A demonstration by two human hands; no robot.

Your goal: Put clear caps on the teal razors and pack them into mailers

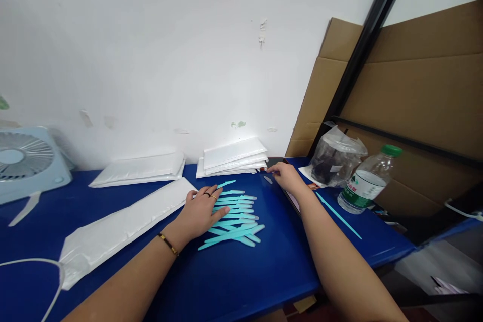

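Observation:
My left hand (202, 211) lies over a row of turquoise eyebrow razors (234, 234), its thumb apart and its fingers stretched over their left ends. Most of the razors lie side by side; a few nearest me cross each other. My right hand (287, 176) is at the far side of the table with bent fingers drawn together at the tips. Whatever may be between those fingertips is too small to make out. Just below them lies a small clear piece (267, 179), like a blade cap. One more turquoise razor (338, 215) lies alone to the right of my right forearm.
White plastic packets (234, 156) are stacked against the wall, with more packets (139, 167) left of them. A long white packet (128, 231) slants beside my left hand. A fan (30, 161) stands at left. A bottle (368, 181) and a bagged cup (334, 158) stand at right.

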